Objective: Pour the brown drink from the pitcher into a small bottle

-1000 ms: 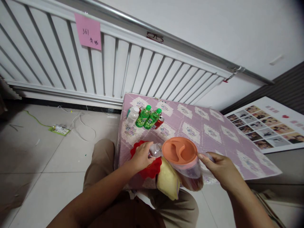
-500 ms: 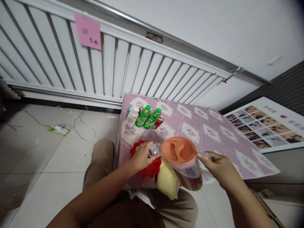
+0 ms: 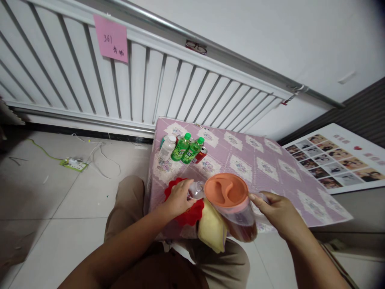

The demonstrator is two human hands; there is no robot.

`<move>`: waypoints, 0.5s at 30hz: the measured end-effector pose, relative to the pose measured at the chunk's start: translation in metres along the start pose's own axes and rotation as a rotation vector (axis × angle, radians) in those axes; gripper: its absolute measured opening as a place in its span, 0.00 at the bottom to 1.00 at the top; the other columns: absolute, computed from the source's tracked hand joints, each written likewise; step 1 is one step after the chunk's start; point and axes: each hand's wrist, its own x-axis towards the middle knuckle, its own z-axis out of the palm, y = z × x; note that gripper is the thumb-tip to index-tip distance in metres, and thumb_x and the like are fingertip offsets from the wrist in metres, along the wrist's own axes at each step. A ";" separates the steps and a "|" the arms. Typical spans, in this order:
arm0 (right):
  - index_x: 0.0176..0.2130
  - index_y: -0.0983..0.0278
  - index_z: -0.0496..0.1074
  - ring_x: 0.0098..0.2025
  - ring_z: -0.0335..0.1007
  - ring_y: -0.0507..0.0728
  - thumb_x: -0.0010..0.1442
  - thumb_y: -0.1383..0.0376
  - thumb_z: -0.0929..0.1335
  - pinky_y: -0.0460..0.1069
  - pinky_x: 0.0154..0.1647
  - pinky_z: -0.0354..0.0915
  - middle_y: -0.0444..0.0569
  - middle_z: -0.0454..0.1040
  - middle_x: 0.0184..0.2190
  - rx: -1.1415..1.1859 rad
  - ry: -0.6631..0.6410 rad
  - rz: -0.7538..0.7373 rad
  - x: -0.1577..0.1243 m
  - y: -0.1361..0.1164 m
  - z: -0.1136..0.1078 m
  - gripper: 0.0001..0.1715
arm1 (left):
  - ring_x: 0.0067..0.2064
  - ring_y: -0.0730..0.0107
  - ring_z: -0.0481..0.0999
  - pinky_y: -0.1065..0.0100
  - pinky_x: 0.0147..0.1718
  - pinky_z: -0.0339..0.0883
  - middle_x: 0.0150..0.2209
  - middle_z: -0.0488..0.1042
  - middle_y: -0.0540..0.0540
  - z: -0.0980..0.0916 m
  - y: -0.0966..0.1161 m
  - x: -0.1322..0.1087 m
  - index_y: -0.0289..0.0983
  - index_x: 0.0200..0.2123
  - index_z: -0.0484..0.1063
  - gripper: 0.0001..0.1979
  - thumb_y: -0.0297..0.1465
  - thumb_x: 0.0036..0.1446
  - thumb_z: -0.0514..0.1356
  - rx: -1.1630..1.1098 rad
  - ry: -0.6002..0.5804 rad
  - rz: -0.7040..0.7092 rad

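My right hand [image 3: 278, 212] grips the handle of a clear pitcher [image 3: 240, 218] with an orange lid [image 3: 226, 190] and brown liquid in its bottom. The pitcher is tilted left, its spout beside a small clear glass [image 3: 197, 190]. My left hand [image 3: 178, 198] is closed round that glass, above a red scalloped mat [image 3: 190, 216] on the table's near left corner. A yellow cloth [image 3: 212, 229] hangs under the pitcher at the table edge.
The low table [image 3: 264, 168] has a pink patterned cover. Two green bottles [image 3: 186, 148], a white-capped clear bottle [image 3: 167, 147] and a red can [image 3: 201, 155] stand at its far left. A white radiator [image 3: 90, 80] is behind, a power strip [image 3: 73, 163] on the floor, a photo board [image 3: 337, 160] at right.
Hardly anything has moved: the pitcher and my right hand have shifted very slightly left towards the glass.
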 end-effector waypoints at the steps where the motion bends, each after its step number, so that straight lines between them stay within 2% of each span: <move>1: 0.16 0.59 0.64 0.19 0.60 0.53 0.54 0.42 0.71 0.49 0.21 0.64 0.41 0.63 0.14 -0.004 -0.003 0.010 0.000 0.000 0.000 0.31 | 0.64 0.50 0.68 0.46 0.63 0.63 0.63 0.69 0.38 0.000 0.000 0.000 0.41 0.63 0.60 0.36 0.29 0.53 0.68 0.001 0.003 0.003; 15: 0.16 0.60 0.65 0.19 0.58 0.52 0.53 0.40 0.71 0.48 0.20 0.60 0.40 0.60 0.13 -0.003 0.013 0.005 -0.002 -0.007 0.000 0.32 | 0.65 0.49 0.67 0.47 0.63 0.62 0.64 0.68 0.38 0.000 0.000 -0.001 0.40 0.63 0.60 0.35 0.30 0.54 0.68 0.010 0.003 0.001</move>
